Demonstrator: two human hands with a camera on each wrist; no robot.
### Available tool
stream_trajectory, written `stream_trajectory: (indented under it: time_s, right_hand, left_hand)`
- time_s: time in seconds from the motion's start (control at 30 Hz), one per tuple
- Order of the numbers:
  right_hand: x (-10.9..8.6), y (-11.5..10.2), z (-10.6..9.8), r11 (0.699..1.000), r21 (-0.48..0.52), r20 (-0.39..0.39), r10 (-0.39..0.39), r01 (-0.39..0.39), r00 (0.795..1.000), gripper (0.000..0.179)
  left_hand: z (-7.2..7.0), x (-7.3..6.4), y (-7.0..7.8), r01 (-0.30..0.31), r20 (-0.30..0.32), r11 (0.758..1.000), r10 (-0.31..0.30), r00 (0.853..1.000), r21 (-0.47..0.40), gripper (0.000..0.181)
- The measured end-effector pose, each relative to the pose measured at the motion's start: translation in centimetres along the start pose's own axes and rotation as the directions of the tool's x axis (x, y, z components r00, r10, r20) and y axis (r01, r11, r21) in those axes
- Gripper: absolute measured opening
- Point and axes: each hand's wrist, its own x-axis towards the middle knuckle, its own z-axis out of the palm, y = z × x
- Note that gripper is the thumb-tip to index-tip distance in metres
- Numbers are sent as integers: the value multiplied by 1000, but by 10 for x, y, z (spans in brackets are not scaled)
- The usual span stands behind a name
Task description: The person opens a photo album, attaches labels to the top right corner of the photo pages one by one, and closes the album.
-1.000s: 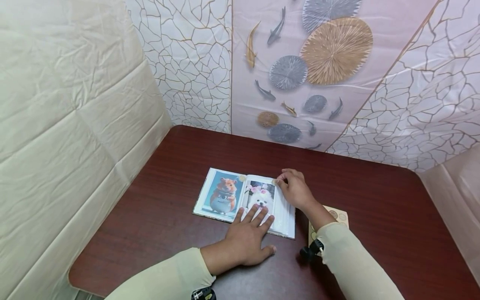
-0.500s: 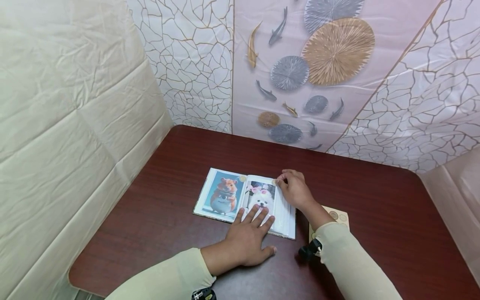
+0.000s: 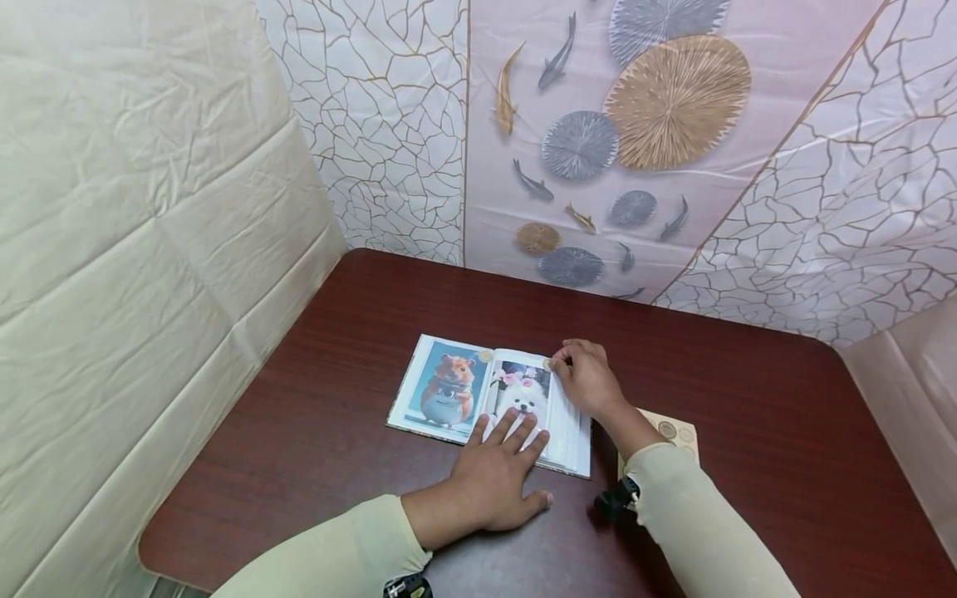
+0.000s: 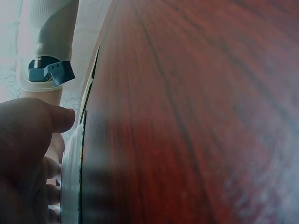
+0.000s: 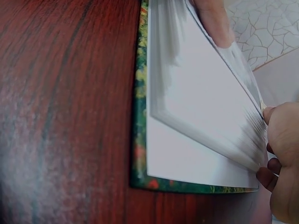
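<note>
A photo album (image 3: 574,440) lies spread on the table, with a hamster picture (image 3: 447,390) on its left page and a white dog picture (image 3: 521,386) on its right. My left hand (image 3: 493,482) rests on the lower part of the right page, fingers spread over the dog picture's bottom. At that picture's top right corner, my right hand (image 3: 589,378) pinches a small round sticker (image 3: 548,364) between thumb and finger. In the right wrist view the right hand (image 5: 285,149) is at the page edges, above the green patterned cover (image 5: 140,140).
Another round sticker (image 3: 486,356) is at the hamster picture's top right corner. A beige sticker sheet (image 3: 684,433) with round designs lies right of the album, partly under my right forearm. The dark red table (image 3: 336,374) meets fabric-covered walls (image 3: 389,124) behind.
Both hands hold their places on the album, and the sticker stays at the right fingertips. The head view has shifted very slightly.
</note>
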Motion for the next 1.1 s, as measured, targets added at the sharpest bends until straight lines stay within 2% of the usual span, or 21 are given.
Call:
stream_trajectory:
  time_s: [0.4,0.53,0.6,0.7,0.8,1.1]
  right_hand:
    - [-4,-1,3,997,-69,-55,-46,42,997,15]
    - [-4,0,4,997,-60,-63,-50,47,997,24]
    - [-4,1,4,997,-56,-58,-54,51,997,23]
    - [-5,1,4,996,-65,-54,-62,59,997,11]
    - [-6,0,3,996,-67,-52,-59,56,997,10]
    - [-12,-3,1,997,-50,-36,-56,54,998,25]
  left_hand:
    - [1,0,0,-3,-2,1000,3,1000,8,78]
    - [0,0,0,-2,3,1000,2,1000,11,79]
    - [0,0,1,-3,7,1000,3,1000,7,79]
    - [-1,0,1,-4,8,1000,4,1000,6,78]
    - [-1,0,1,-4,5,1000,4,1000,8,78]
    - [0,0,1,4,-3,1000,-4,1000,5,76]
